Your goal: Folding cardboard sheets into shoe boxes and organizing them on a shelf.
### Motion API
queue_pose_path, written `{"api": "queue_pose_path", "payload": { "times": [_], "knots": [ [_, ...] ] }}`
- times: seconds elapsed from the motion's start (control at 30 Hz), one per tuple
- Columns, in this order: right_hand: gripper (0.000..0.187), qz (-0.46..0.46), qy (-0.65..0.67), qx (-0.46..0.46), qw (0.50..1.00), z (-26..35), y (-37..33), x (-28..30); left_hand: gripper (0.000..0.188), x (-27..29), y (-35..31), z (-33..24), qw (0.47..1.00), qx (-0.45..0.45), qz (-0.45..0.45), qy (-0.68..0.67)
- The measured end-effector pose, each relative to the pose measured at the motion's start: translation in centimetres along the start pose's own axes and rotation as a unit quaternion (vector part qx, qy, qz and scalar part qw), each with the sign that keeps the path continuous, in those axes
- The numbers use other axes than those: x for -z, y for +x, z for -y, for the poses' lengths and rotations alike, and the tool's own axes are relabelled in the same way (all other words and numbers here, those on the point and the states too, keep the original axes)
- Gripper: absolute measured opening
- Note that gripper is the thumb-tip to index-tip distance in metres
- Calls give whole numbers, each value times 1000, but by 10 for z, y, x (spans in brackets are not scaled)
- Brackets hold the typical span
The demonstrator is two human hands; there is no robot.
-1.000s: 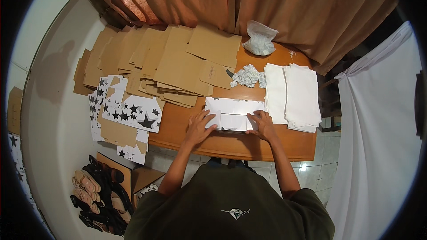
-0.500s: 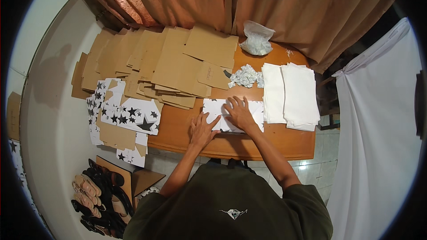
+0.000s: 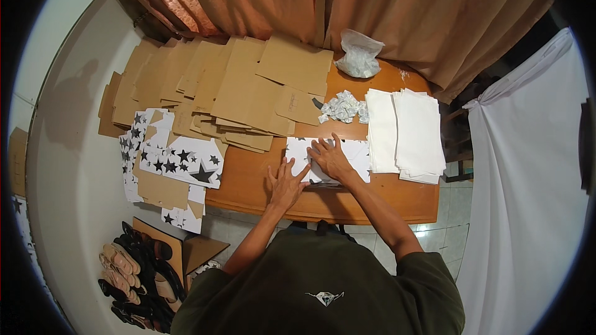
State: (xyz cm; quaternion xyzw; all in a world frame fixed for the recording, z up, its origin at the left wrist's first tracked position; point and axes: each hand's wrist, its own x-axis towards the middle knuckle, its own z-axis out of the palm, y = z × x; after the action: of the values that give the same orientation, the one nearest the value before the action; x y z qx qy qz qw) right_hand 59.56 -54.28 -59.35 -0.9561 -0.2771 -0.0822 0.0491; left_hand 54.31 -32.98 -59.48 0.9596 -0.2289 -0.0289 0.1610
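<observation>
A low white box [image 3: 354, 156] with black stars along its edges lies near the table's front edge. Flat white paper or a lid panel covers its top; which one, I cannot tell. My left hand [image 3: 286, 187] rests at the box's left front corner, fingers spread and the fingertips touching it. Over the middle of the top, my right hand [image 3: 331, 160] presses down with its fingers apart and slightly bent. Neither hand grips anything. Part of the top is hidden under the right hand.
Brown flat cardboard pieces [image 3: 242, 93] cover the table's [image 3: 248, 195] back left, with star-printed white sheets [image 3: 180, 160] before them. Small silvery-white packets [image 3: 343, 108] and a plastic bag [image 3: 358, 56] lie behind the box. White sheets [image 3: 419, 133] are stacked right; shoes [image 3: 133, 279] stand lower left.
The box has shifted slightly to the right. My right hand has slid a little left across its top, and my left hand has moved slightly right and nearer to me.
</observation>
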Motion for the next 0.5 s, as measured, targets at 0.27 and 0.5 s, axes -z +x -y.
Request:
{"api": "queue_pose_path", "payload": {
  "times": [0.27,0.5],
  "knots": [
    [32,68,25,-34,997,0,-3,-5,55,1,1,0,999,14,37,-4],
    [39,10,84,-106,991,23,-21,6,48,6,4,-10,999,26,28,-20]
  ]
}}
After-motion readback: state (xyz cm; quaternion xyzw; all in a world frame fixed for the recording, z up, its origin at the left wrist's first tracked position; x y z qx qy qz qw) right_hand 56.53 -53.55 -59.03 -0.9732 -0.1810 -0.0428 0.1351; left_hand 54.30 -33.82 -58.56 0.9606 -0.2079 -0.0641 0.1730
